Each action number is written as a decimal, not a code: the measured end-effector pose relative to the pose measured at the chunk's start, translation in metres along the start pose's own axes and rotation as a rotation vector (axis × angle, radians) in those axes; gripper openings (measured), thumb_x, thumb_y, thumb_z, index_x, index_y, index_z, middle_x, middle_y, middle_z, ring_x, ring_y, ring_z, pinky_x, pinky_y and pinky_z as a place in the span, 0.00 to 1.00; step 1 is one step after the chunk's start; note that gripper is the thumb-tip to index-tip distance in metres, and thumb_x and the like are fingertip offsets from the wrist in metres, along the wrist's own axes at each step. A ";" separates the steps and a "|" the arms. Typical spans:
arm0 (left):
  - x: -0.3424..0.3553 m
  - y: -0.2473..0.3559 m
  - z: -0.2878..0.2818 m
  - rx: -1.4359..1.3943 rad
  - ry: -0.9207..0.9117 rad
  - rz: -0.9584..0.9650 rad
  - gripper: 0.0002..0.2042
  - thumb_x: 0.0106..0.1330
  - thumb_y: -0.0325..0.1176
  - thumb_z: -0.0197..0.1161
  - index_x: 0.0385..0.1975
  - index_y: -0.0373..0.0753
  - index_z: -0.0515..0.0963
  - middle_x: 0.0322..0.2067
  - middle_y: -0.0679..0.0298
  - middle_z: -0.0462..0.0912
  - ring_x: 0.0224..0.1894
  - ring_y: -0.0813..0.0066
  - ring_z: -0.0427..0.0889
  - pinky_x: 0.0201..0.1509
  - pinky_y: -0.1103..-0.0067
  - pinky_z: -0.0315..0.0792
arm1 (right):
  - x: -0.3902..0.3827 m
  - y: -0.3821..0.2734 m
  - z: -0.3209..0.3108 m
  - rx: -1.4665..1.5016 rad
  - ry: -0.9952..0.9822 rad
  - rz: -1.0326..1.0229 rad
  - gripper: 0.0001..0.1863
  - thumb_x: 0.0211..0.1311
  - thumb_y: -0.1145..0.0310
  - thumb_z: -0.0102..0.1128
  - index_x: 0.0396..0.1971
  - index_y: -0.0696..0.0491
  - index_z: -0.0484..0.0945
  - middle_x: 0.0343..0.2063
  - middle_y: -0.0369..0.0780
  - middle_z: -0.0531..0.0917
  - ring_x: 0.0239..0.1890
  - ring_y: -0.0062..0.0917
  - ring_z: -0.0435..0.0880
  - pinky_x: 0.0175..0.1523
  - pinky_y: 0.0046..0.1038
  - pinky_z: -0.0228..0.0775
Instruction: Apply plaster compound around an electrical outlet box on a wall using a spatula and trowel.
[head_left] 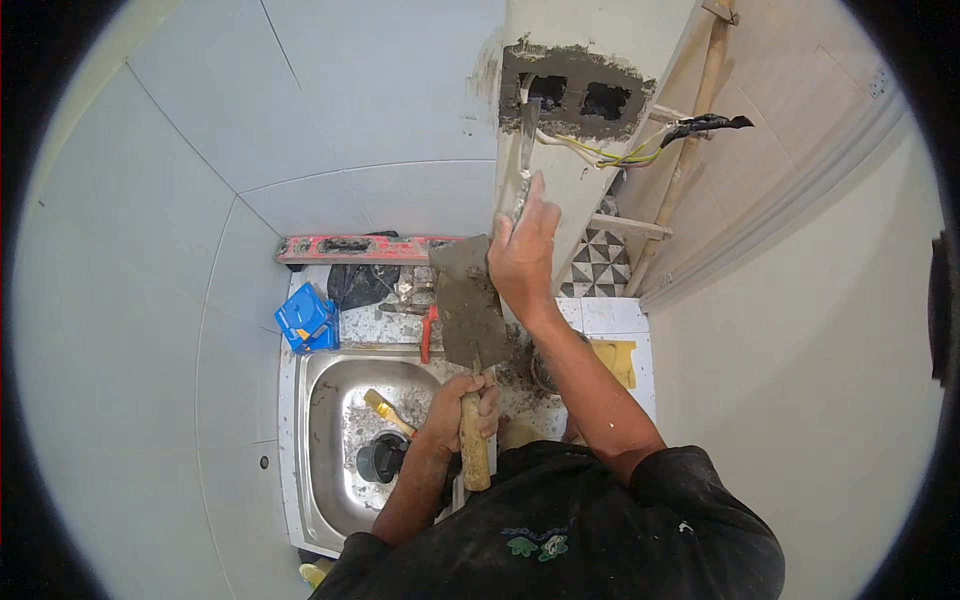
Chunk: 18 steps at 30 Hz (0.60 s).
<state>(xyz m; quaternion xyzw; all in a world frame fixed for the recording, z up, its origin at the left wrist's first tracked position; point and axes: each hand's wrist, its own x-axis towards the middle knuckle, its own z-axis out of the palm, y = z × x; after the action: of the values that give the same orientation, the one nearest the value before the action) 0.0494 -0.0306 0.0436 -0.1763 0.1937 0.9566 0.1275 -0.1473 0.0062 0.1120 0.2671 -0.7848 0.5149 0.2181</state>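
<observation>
My left hand (pixel 446 415) is wrapped round the wooden handle of a trowel (pixel 468 315). Its broad grey blade points away from me over the counter and carries smears of mortar. My right hand (pixel 527 255) grips a narrow metal spatula (pixel 528 145), whose tip reaches the left of two square wall openings. Wet grey mortar (pixel 573 95) surrounds both openings on the pale wall pillar (pixel 600 25). Just below them, loose wires (pixel 605 160) hang out to the right, their ends wrapped in black tape.
A steel sink (pixel 306 440) at left holds a paintbrush (pixel 386 408) and a black round fitting (pixel 380 457). Behind it lie a blue box (pixel 307 318), a black plastic bag (pixel 362 287), a red spirit level (pixel 345 248) and a red-handled tool (pixel 428 335). A wooden ladder (pixel 697 110) stands right of the pillar.
</observation>
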 end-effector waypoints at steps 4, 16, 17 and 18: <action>-0.004 0.001 0.002 0.025 -0.002 0.024 0.10 0.62 0.40 0.53 0.34 0.41 0.69 0.17 0.68 0.66 0.12 0.77 0.65 0.14 0.79 0.63 | 0.004 -0.016 0.004 0.043 -0.048 0.130 0.38 0.59 0.78 0.51 0.66 0.65 0.43 0.43 0.56 0.65 0.44 0.46 0.70 0.52 0.37 0.63; -0.017 0.005 -0.004 -0.007 -0.009 0.066 0.08 0.62 0.38 0.51 0.31 0.41 0.67 0.17 0.67 0.66 0.12 0.76 0.65 0.15 0.78 0.63 | 0.025 -0.011 -0.003 -0.106 -0.068 0.221 0.37 0.59 0.74 0.56 0.67 0.60 0.50 0.41 0.55 0.69 0.42 0.44 0.74 0.50 0.35 0.66; -0.017 0.004 -0.007 -0.024 -0.016 0.064 0.08 0.62 0.38 0.51 0.32 0.41 0.67 0.17 0.67 0.66 0.12 0.75 0.65 0.15 0.78 0.63 | 0.026 -0.010 -0.003 -0.122 -0.061 0.213 0.37 0.58 0.74 0.56 0.66 0.60 0.51 0.40 0.55 0.70 0.41 0.45 0.74 0.50 0.36 0.66; -0.017 0.004 -0.009 -0.039 -0.023 0.063 0.08 0.62 0.39 0.51 0.32 0.41 0.68 0.17 0.67 0.66 0.12 0.75 0.65 0.15 0.78 0.63 | 0.028 -0.008 -0.004 -0.122 -0.060 0.213 0.37 0.58 0.74 0.56 0.66 0.60 0.51 0.40 0.55 0.70 0.41 0.45 0.74 0.50 0.36 0.66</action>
<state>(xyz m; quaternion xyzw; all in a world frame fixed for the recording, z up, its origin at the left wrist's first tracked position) 0.0658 -0.0405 0.0440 -0.1615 0.1787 0.9658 0.0961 -0.1627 0.0020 0.1363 0.1837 -0.8449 0.4780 0.1544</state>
